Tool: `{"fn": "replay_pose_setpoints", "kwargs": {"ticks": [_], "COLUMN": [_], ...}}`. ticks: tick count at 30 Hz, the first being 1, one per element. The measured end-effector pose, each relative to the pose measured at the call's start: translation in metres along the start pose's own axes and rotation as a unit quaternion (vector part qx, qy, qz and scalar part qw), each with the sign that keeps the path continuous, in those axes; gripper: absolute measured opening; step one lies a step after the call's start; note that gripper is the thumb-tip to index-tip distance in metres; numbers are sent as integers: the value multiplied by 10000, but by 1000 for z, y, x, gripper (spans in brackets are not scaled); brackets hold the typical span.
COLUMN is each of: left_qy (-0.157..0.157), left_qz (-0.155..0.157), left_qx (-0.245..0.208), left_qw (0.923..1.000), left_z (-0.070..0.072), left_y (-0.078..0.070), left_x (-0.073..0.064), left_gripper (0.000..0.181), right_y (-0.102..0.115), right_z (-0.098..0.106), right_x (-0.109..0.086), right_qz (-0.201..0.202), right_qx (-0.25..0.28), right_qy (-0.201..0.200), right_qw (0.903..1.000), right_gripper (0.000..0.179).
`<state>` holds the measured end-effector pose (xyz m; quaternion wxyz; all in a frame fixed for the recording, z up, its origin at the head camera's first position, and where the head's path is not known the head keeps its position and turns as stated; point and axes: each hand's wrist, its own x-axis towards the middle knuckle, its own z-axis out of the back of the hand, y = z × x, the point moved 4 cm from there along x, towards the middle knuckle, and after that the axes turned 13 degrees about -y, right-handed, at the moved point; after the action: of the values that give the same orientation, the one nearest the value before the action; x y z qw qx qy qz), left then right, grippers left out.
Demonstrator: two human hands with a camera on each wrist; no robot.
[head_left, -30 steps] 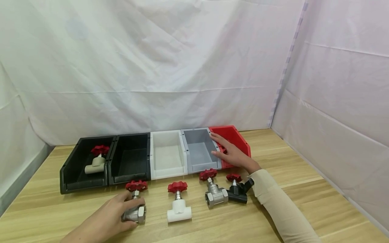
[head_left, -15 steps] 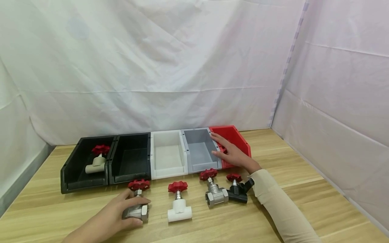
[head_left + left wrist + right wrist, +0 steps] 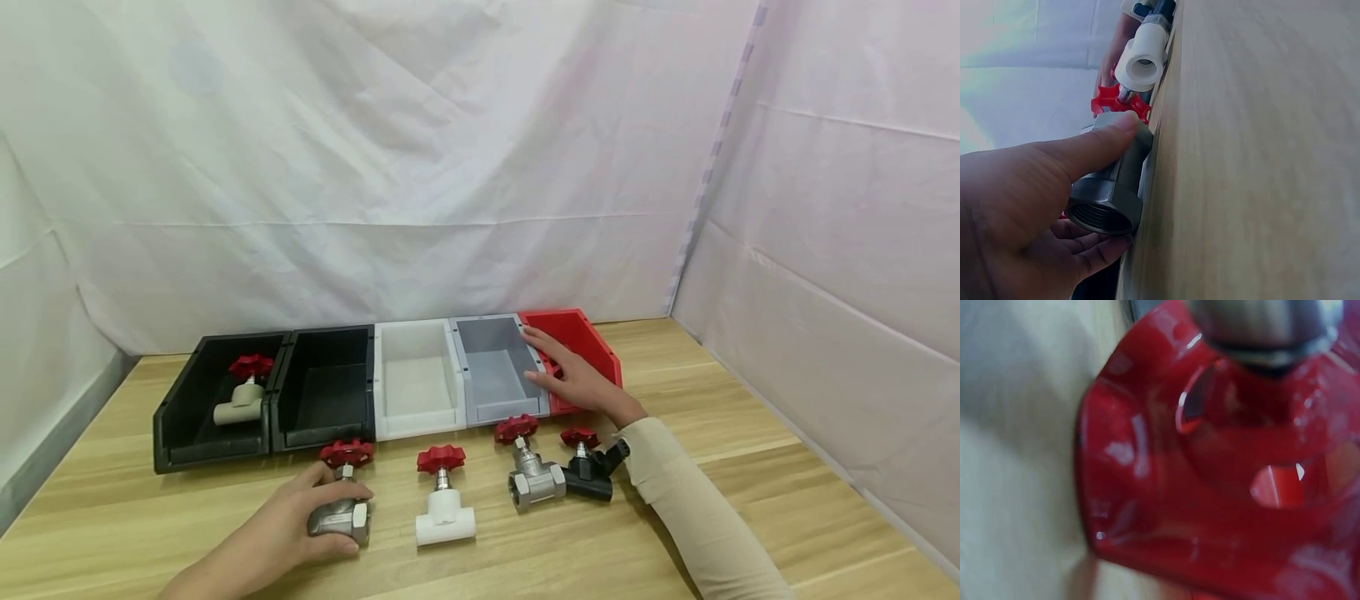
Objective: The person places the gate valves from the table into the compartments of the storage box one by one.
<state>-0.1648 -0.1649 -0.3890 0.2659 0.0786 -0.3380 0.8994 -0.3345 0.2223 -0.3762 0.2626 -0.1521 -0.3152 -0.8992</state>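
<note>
Creased white sheeting (image 3: 390, 142) behind pale wood tabletop (image 3: 750, 450)

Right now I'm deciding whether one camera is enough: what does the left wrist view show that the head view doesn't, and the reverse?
Only the left wrist view shows the threads inside the near end of the metal valve.

Only the head view shows the beige valve in the leftmost black bin, and the insides of the white bin and grey bin.

Both show the left hand holding the metal valve, the white valve and the wooden tabletop.
</note>
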Motion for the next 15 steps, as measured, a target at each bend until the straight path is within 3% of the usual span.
{"fn": "replay_pose_setpoints", "kwargs": {"ticks": [5,11,15], "left_qy": [55,-183,-64], "left_qz": [-34,-117,161], "left_qx": [128,362,455], "left_qw": [9999,9991,9988], "left_z": [0,-3,-5], "left_y": [-3,-7,-7], "left_x": [2,0,0], "left_gripper": [52,45,47], "right_y": [0,0,-1], "right_z": [1,1,-1], "right_x": [0,0,0], "right_qz": [-23,-41,-38], "right_qx": [-8,-1,-14], "right_qy": [-17,6,20], "right_qw": [10000,10000,10000], "right_gripper": [79,79,79]}}
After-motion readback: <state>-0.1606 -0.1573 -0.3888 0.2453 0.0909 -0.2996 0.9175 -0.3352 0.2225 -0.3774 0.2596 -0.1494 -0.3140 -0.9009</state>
